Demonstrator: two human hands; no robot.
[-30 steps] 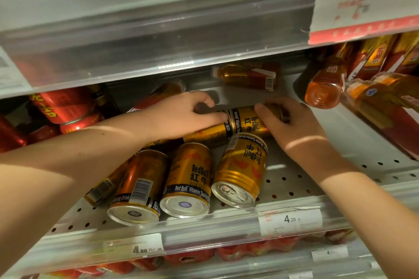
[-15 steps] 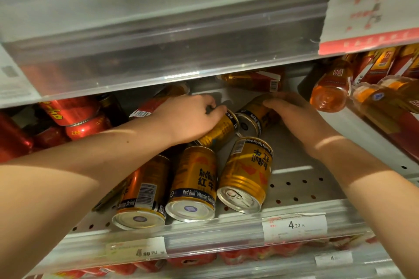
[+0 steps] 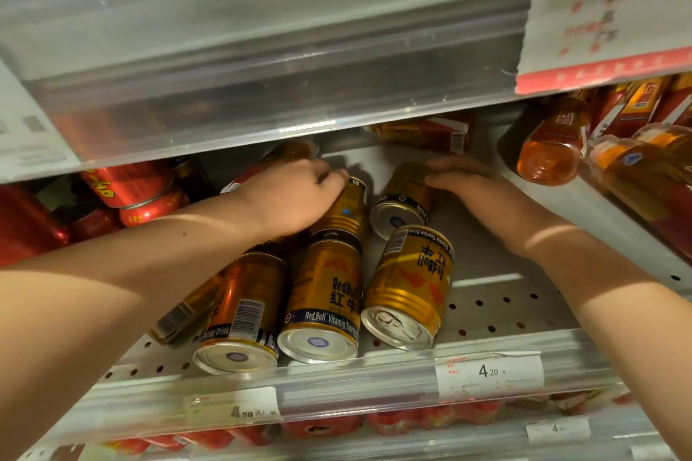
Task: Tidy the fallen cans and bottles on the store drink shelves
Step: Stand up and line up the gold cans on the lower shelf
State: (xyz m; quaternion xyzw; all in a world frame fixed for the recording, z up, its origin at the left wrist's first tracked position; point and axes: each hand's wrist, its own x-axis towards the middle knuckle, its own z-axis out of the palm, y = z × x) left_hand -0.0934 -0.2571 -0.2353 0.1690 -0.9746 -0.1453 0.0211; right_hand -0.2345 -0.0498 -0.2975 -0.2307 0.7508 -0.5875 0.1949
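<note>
At the far middle of the perforated shelf, the left hand curls its fingers round the rear left can, and the right hand wraps over the rear right can. Both cans lie on their sides behind the three front cans, which are toppled too, their ends toward the near lip. The step looks like righting this pair. Each would best be tipped up by its far end and its base planted flat before the hand lets go. Wrists should stay low under the upper shelf and clear of the loose front row, which could roll. The cans are smooth gold-printed metal cylinders with ribbed shoulders and bright rimmed ends, slick to hold. The shelf is pale hole-punched sheet.
</note>
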